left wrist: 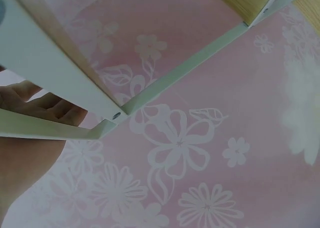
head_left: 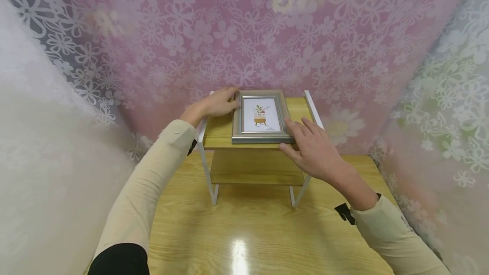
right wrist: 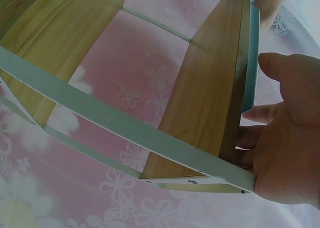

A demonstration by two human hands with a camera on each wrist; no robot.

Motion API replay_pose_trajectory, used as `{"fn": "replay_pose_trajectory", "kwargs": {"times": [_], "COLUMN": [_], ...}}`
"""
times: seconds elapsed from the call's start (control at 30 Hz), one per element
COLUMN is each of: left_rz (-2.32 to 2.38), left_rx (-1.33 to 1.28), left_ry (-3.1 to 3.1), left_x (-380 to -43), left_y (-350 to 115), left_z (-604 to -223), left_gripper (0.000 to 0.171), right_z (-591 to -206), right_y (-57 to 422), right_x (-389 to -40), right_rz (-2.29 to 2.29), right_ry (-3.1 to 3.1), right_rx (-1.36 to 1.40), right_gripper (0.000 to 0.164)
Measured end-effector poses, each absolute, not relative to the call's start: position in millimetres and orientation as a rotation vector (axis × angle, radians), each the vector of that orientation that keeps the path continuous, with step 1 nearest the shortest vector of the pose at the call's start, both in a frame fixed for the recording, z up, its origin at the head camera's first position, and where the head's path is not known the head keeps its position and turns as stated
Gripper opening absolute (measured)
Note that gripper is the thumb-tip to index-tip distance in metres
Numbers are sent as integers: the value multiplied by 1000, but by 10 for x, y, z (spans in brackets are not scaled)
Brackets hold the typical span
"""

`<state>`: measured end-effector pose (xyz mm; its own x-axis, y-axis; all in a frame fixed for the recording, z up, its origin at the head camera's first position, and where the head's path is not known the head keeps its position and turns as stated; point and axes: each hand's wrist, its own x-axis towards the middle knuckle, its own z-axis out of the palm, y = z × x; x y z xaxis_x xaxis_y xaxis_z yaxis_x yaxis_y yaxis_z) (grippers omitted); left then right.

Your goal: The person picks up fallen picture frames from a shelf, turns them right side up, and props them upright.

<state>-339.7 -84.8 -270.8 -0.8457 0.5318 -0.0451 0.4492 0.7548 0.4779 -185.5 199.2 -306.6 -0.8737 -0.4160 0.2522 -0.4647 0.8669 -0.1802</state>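
Looks like positioning: touching picture frame, face up on tabletop, with relaxed left hand and spread right hand (not pinching); probably calls next for gentle, even nudges.

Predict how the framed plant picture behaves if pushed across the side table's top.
The framed plant picture will probably slide rather than tip, since it lies flat on the side table. It should stay stiff: its silvery border looks thick and straight. The sheen on that border suggests it may be slightly slippery.
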Motion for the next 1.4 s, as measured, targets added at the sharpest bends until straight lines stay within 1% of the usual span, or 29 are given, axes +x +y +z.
{"fn": "replay_pose_trajectory", "kwargs": {"times": [0.3,0.4,0.53,0.63,0.7,1.0,1.03,1.13,1.2,1.27,1.4], "left_rz": [709,721,728,752,769,775,786,840,887,928,1072], "left_rx": [777,806,895,931,921,729,721,700,682,672,663], "left_ry": [2768,2755,2759,2730,2707,2693,2695,2704,2706,2712,2671], "left_x": [-3185,-3105,-2998,-2890,-2809,-2511,-2490,-2444,-2426,-2419,-2421], "left_y": [-898,-872,-860,-866,-860,-740,-728,-700,-684,-677,-688], "left_z": [-2666,-2645,-2643,-2642,-2638,-2640,-2644,-2658,-2670,-2686,-2716], "left_gripper": [59,48,19,13,15,19,23,46,59,64,61], "right_z": [-3047,-3022,-2997,-2990,-2987,-2966,-2959,-2939,-2931,-2933,-2946], "right_y": [1955,1951,1933,1928,1929,1884,1874,1848,1839,1836,1833], "right_x": [-1900,-1916,-1936,-1948,-1951,-1956,-1956,-1951,-1947,-1949,-1958], "right_rz": [346,360,394,418,433,545,575,682,751,810,940], "right_ry": [-2848,-2864,-2877,-2881,-2890,-2924,-2929,-2949,-2952,-2939,-2843], "right_rx": [683,663,657,658,654,612,601,557,522,504,473], "right_gripper": [64,64,63,64,64,71,72,71,69,66,59]}}
